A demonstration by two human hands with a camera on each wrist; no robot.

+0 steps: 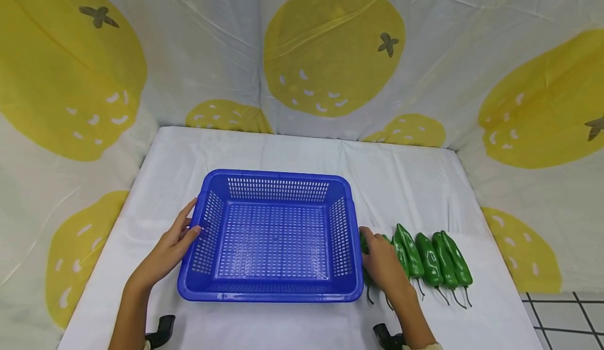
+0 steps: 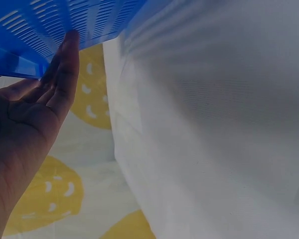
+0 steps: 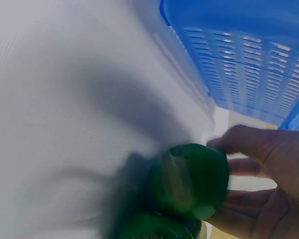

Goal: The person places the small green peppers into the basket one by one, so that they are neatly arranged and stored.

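A blue perforated plastic basket [image 1: 207, 219] stands empty in the middle of the white-covered table. My left hand [image 1: 176, 242] lies against its left wall with straight fingers; in the left wrist view a fingertip [image 2: 70, 42] touches the blue basket wall [image 2: 50, 22]. Right of the basket lies a row of green peppers [image 1: 431, 260] with stems toward me. My right hand [image 1: 382, 261] covers the leftmost ones, and in the right wrist view its fingers [image 3: 249, 144] curl round a green pepper [image 3: 192, 179] beside the basket [image 3: 249, 55].
A white cloth [image 1: 292, 150] covers the table, and lemon-print sheets [image 1: 330, 51] hang behind and at both sides. Two black wrist mounts [image 1: 160, 331] show at the near edge. Tiled floor [image 1: 566, 318] appears at the lower right.
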